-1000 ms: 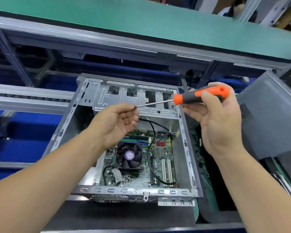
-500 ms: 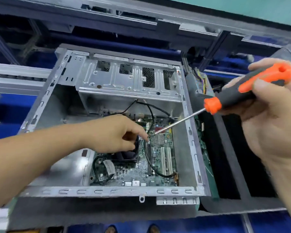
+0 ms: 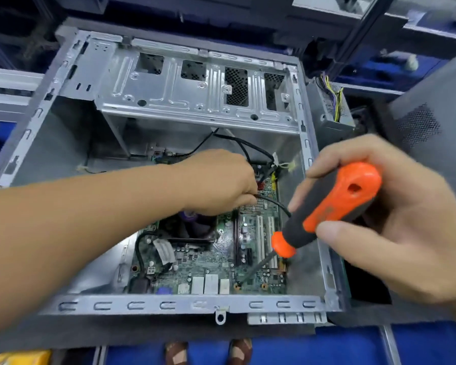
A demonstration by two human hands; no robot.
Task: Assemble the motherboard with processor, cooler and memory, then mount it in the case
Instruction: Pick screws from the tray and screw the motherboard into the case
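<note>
The open metal case (image 3: 153, 305) lies on its side with the green motherboard (image 3: 208, 270) inside it. A black cooler fan (image 3: 190, 227) sits on the board, partly hidden by my left hand (image 3: 219, 183). That hand reaches into the case and pinches a black cable (image 3: 277, 204) over the board. My right hand (image 3: 387, 222) grips an orange and black screwdriver (image 3: 327, 209). Its shaft slants down to a screw hole (image 3: 238, 285) near the board's front edge. White expansion slots (image 3: 265, 241) run beside the shaft.
A drive cage (image 3: 195, 93) spans the far part of the case. The grey side panel (image 3: 437, 133) leans at the right, with yellow and black wires (image 3: 334, 101) beside it. Blue floor and two shoes (image 3: 208, 353) show below the bench edge.
The view has dropped closer to the case. My right hand swung the screwdriver from a raised, sideways pose to pointing steeply down at the board's front edge. My left hand moved deeper onto the cable.
</note>
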